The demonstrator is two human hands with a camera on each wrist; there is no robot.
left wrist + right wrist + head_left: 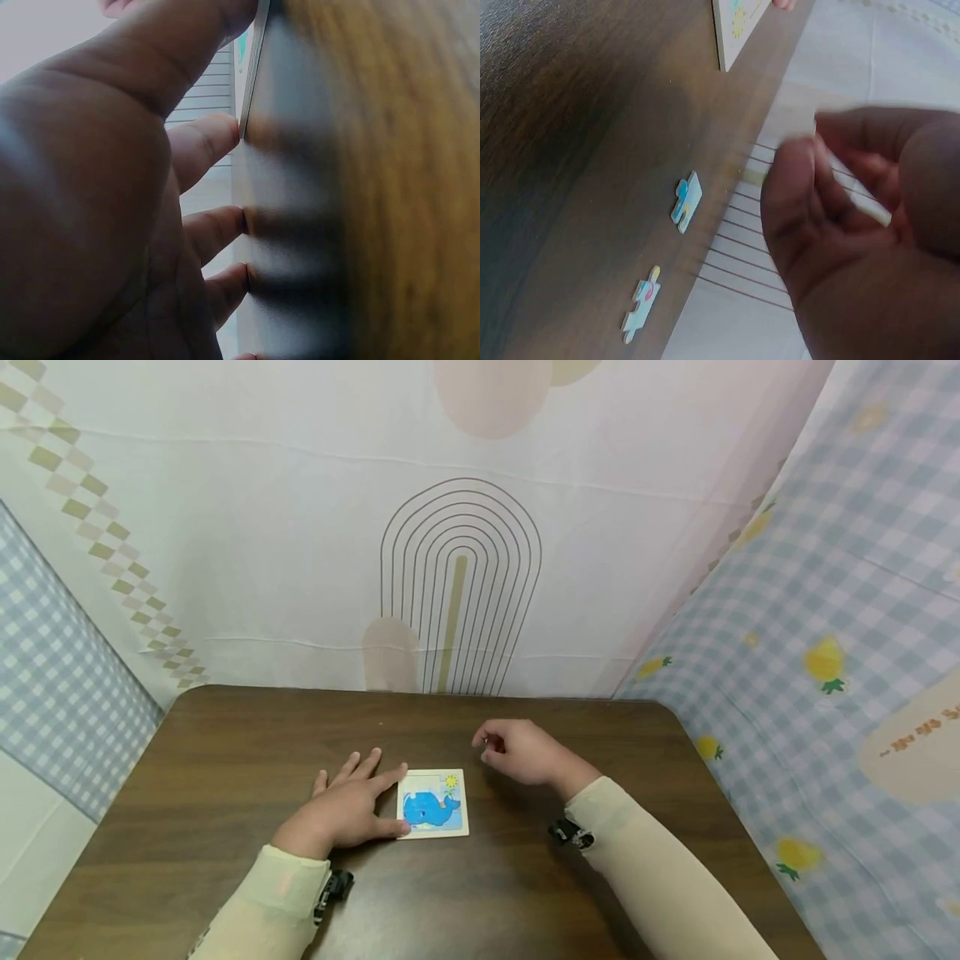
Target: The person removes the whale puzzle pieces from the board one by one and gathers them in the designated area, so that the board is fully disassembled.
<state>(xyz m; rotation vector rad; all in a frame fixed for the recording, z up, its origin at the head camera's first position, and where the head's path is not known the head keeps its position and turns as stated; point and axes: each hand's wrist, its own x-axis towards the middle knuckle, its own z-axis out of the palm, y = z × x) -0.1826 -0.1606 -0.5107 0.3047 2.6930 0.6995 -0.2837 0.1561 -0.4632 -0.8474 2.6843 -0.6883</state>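
Note:
A small square puzzle board (432, 835) with a blue whale and a yellow sun lies on the brown table. My left hand (341, 814) rests at its left side, fingers spread; the thumb overlaps the lower left corner and the index finger touches the upper left one. In the left wrist view, other fingertips (235, 223) meet the tabletop. To the right of the board, above the table, my right hand (521, 752) has thumb and fingers curled together. A thin pale edge, like that of a puzzle piece (873, 211), shows between them, mostly hidden.
Two loose puzzle pieces, one blue and white (688, 202) and one pale with a pink mark (641, 304), lie on the table (480, 902) below my right hand. A patterned cloth (300, 568) hangs behind the table, and a checked cloth (825, 610) at the right.

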